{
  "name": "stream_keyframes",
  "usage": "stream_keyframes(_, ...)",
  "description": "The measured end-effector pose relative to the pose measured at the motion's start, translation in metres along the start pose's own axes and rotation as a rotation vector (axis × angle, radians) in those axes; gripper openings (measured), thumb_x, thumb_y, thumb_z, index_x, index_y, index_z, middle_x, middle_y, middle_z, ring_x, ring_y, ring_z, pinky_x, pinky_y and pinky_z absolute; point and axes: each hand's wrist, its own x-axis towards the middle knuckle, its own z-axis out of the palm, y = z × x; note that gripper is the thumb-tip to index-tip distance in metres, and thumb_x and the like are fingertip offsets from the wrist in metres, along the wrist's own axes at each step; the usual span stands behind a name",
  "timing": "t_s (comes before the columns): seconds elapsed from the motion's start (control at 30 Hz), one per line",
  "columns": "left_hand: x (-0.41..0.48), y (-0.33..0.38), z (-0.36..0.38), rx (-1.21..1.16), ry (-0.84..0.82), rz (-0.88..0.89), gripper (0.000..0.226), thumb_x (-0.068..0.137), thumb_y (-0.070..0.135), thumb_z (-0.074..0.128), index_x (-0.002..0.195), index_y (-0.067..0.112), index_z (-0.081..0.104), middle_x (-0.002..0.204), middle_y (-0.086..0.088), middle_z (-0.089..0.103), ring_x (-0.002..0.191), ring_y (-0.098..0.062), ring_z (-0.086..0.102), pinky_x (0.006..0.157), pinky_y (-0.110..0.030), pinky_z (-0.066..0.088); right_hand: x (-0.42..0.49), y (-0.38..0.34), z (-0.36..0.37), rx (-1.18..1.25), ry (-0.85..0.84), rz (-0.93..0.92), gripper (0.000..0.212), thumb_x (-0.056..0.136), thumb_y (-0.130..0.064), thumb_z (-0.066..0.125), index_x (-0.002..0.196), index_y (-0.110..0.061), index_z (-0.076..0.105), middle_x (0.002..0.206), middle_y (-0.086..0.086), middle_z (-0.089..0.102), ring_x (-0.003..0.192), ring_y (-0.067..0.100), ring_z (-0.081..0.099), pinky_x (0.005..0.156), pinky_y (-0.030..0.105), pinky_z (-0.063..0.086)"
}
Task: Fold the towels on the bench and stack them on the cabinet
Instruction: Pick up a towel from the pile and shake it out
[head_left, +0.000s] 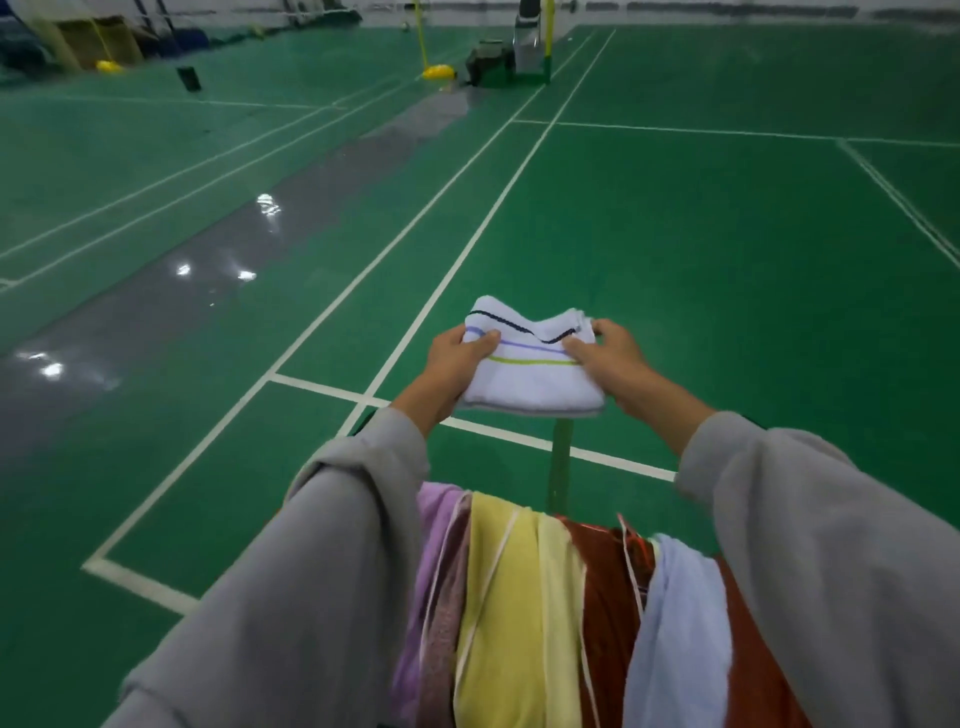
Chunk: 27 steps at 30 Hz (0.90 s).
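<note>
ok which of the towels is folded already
The white striped towel, held between the left hand and right hand. The purple towel, yellow towel and pale blue towel hang unfolded.

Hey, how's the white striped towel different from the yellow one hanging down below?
The white towel is folded compact; the yellow towel hangs unfolded. The left hand and right hand hold the white towel up; the yellow towel lies draped, untouched. The white towel has dark, purple and green stripes; the yellow towel pale bands.

Green sports court floor (675, 234) marked with white boundary lines (454, 270), glossy grey strip (156, 322) on the left catching light reflections, yellow post base (438, 71) far off, small black object (188, 79) standing beyond.
</note>
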Motion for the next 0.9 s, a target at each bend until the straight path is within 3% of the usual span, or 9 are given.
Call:
stream_keyframes(0.2, -0.012, 0.144, -0.072, -0.039, 0.131, -0.016, 0.014, 0.095, 0.021, 0.071, 0.106, 0.012, 0.068, 0.106, -0.009, 0.074, 0.096, -0.027, 0.072, 0.084, -0.039, 0.061, 0.012, -0.169, 0.008, -0.027, -0.080, -0.012, 0.015, 0.094, -0.018, 0.066, 0.107, -0.019, 0.059, 0.100, 0.003, 0.066, 0.084, 0.019, 0.064, 0.071, 0.031, 0.052)
stream_keyframes(0.3, -0.030, 0.222, -0.109, -0.029, 0.175, -0.029, 0.014, 0.097, 0.020, 0.069, 0.107, 0.011, 0.067, 0.102, -0.008, 0.073, 0.091, -0.024, 0.071, 0.074, -0.033, 0.059, 0.011, -0.260, 0.004, -0.038, -0.153, -0.044, 0.011, 0.095, -0.016, 0.066, 0.104, -0.017, 0.060, 0.091, 0.000, 0.064, 0.075, 0.013, 0.060, 0.060, 0.024, 0.046)
stream_keyframes(0.57, -0.075, 0.410, -0.196, -0.064, 0.407, 0.076, 0.020, 0.096, 0.020, 0.070, 0.112, 0.008, 0.067, 0.096, -0.005, 0.072, 0.075, -0.014, 0.069, 0.055, -0.020, 0.054, 0.023, -0.490, -0.006, -0.065, -0.317, -0.242, 0.006, 0.088, -0.016, 0.072, 0.090, -0.011, 0.069, 0.087, 0.007, 0.069, 0.074, 0.021, 0.061, 0.063, 0.028, 0.045)
stream_keyframes(0.63, -0.091, 0.444, -0.223, -0.068, 0.482, 0.109, 0.023, 0.094, 0.020, 0.072, 0.113, 0.007, 0.069, 0.097, -0.006, 0.074, 0.077, -0.016, 0.070, 0.061, -0.023, 0.055, 0.021, -0.540, 0.004, -0.059, -0.367, -0.295, 0.008, 0.087, -0.015, 0.074, 0.087, -0.010, 0.068, 0.083, 0.006, 0.066, 0.071, 0.018, 0.059, 0.063, 0.028, 0.044)
stream_keyframes(0.73, -0.124, 0.485, -0.266, -0.050, 0.604, 0.147, 0.026, 0.093, 0.020, 0.072, 0.115, 0.006, 0.070, 0.109, -0.011, 0.074, 0.090, -0.023, 0.071, 0.078, -0.031, 0.058, 0.007, -0.602, 0.031, -0.029, -0.458, -0.369, 0.018, 0.085, -0.013, 0.076, 0.097, -0.001, 0.071, 0.089, 0.012, 0.068, 0.073, 0.020, 0.059, 0.062, 0.028, 0.044)
stream_keyframes(0.9, -0.195, 0.522, -0.341, -0.010, 0.813, 0.170, 0.017, 0.091, 0.020, 0.074, 0.104, 0.010, 0.070, 0.107, -0.012, 0.074, 0.091, -0.025, 0.070, 0.084, -0.034, 0.058, -0.050, -0.677, 0.087, 0.021, -0.604, -0.468, 0.025, 0.082, -0.014, 0.078, 0.099, 0.004, 0.073, 0.092, 0.016, 0.070, 0.078, 0.022, 0.060, 0.068, 0.029, 0.045)
